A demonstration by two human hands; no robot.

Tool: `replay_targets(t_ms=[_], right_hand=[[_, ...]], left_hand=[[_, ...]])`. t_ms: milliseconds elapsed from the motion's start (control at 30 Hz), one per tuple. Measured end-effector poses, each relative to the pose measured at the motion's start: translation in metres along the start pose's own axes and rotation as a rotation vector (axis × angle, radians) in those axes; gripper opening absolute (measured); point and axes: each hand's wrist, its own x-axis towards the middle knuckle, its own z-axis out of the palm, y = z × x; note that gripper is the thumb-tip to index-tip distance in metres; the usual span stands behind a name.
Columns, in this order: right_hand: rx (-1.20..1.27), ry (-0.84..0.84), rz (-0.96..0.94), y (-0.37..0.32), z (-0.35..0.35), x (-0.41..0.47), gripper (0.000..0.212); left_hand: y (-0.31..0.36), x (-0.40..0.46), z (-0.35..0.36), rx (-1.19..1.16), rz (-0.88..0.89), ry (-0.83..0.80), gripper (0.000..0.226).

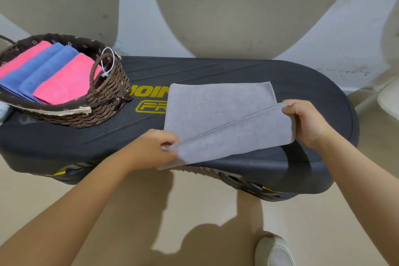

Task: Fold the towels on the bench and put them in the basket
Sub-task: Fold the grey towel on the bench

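Towel: flat grey cloth towel (218, 110) on black plastic bench (302, 84), near edge lifted.
Hands: corners pinched by left hand (155, 149) and right hand (306, 121).
Fold: near edge should be matched to far edge, then pressed flat.

Both bare forearms reach forward from the bottom corners. The left hand (155, 147) has its fingers curled with the thumb pinched against them, gripping a near corner of the grey towel (220, 110). The right hand (304, 121) pinches the opposite lifted corner, knuckles up, wrist slightly bent
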Motion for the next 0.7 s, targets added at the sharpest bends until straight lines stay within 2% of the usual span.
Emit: replay_targets(t_ms=[67,167,267,367,500,567,700], right_hand=[[0.017,0.064,-0.023,-0.002,-0.003,0.006,0.027],[-0.008,0.204,-0.042,-0.008,-0.005,0.018,0.026],[-0.104,0.311,-0.028,-0.009,-0.007,0.038,0.021],[-0.334,0.345,0.017,-0.005,-0.007,0.061,0.019],[-0.587,0.407,-0.012,-0.003,-0.001,0.076,0.02],[-0.702,0.449,-0.071,-0.003,0.002,0.08,0.019],[-0.762,0.52,-0.101,0.001,0.002,0.091,0.025]], left_hand=[[0.001,0.01,-0.015,-0.177,-0.081,0.093,0.029],[0.009,0.028,-0.035,-0.581,-0.083,0.23,0.009],[0.014,0.058,-0.038,-0.777,-0.125,0.31,0.016],[0.012,0.089,-0.034,-0.759,-0.219,0.442,0.018],[0.0,0.117,-0.024,-0.672,-0.339,0.506,0.022],[-0.003,0.124,-0.021,-0.547,-0.377,0.59,0.021],[0.002,0.135,-0.024,-0.214,-0.408,0.712,0.038]])
